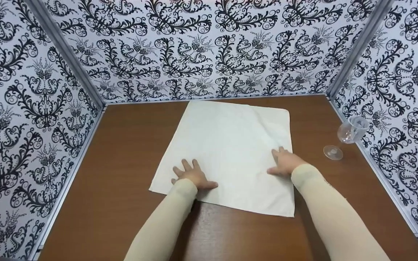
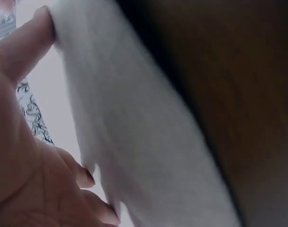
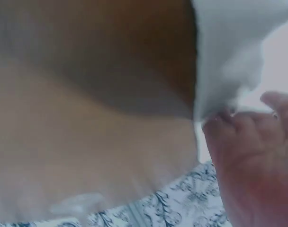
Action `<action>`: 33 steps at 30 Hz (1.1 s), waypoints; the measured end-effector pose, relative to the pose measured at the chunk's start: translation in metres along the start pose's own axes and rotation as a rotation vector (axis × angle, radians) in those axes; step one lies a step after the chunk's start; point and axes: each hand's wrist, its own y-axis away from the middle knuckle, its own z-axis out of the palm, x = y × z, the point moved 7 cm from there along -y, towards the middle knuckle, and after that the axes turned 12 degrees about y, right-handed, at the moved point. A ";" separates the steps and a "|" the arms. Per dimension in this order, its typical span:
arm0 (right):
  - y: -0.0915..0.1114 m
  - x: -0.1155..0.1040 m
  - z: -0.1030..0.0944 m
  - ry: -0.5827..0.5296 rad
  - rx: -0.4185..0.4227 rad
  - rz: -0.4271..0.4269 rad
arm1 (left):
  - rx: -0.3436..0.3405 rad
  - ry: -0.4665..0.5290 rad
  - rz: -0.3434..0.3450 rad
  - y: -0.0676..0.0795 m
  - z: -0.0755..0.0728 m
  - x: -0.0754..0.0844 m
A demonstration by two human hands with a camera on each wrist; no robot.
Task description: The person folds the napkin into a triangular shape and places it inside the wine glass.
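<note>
A white cloth [image 1: 223,145] lies spread on the brown table, its upper right part showing a folded-over layer and a crease. On its lower left area my left hand [image 1: 194,177] rests with fingers spread; the left wrist view shows the thumb and fingertips of that hand [image 2: 35,165] against the fabric. Close to the cloth's right edge, my right hand [image 1: 287,162] touches it with the thumb apart from the fingers. Slight wrinkles run near this hand. In the right wrist view, the right fingertips [image 3: 224,118] meet the cloth beside its edge.
A clear stemmed glass [image 1: 352,130] stands on the right side of the brown table [image 1: 118,163], near the side wall. White panels with black floral patterns [image 1: 201,54] enclose the table at the back, left and right, with grey posts at the corners.
</note>
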 end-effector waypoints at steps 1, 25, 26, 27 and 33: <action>0.001 -0.001 0.002 -0.008 -0.018 -0.005 | 0.005 0.003 0.001 0.000 0.001 -0.001; -0.003 0.001 0.009 -0.004 -0.035 -0.014 | 0.004 -0.012 -0.004 -0.001 -0.003 0.002; -0.002 0.001 0.009 -0.001 -0.035 -0.012 | 0.003 -0.010 -0.002 -0.001 -0.003 0.002; -0.002 0.000 0.009 0.000 -0.034 -0.010 | 0.001 -0.010 -0.001 -0.001 -0.003 0.002; 0.000 -0.001 0.009 -0.003 -0.035 -0.002 | 0.000 -0.005 0.006 -0.002 -0.004 0.002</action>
